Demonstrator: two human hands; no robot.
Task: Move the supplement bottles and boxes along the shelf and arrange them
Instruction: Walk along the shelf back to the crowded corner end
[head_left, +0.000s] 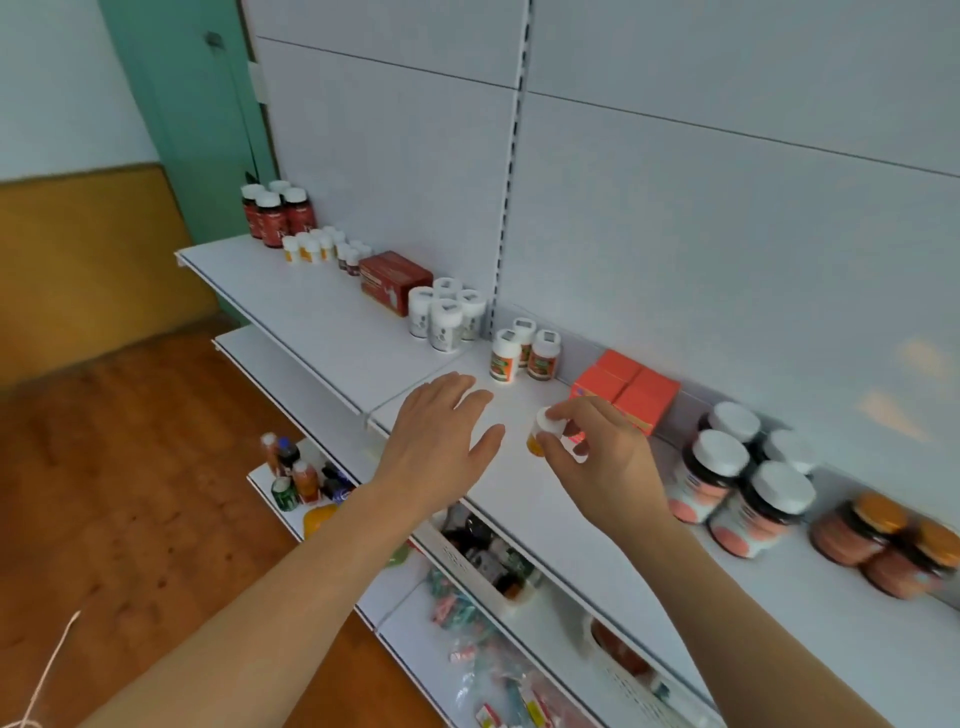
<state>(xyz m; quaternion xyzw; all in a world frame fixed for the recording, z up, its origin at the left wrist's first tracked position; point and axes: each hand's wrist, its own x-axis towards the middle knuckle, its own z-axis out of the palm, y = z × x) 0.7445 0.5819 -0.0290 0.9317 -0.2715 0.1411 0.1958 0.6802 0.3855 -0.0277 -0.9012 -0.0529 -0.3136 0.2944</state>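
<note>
My right hand (597, 457) grips a small orange bottle with a white cap (543, 434) just above the white shelf (322, 312). My left hand (441, 441) hovers open beside it, fingers spread, palm down. Behind stand three white-capped bottles with orange labels (524, 356) and orange boxes (626, 387). Further left along the shelf are several white bottles (447, 314), a red box (395, 280), small bottles (317, 247) and dark red bottles (275, 213). At the right stand dark pink-labelled bottles (743, 483) and orange-lidded jars (888, 545).
Lower shelves hold drink bottles (298, 473), a white basket of goods (488, 556) and loose packets (467, 623). A wooden floor (130, 493) lies to the left. The white back panel (675, 208) rises behind the shelf.
</note>
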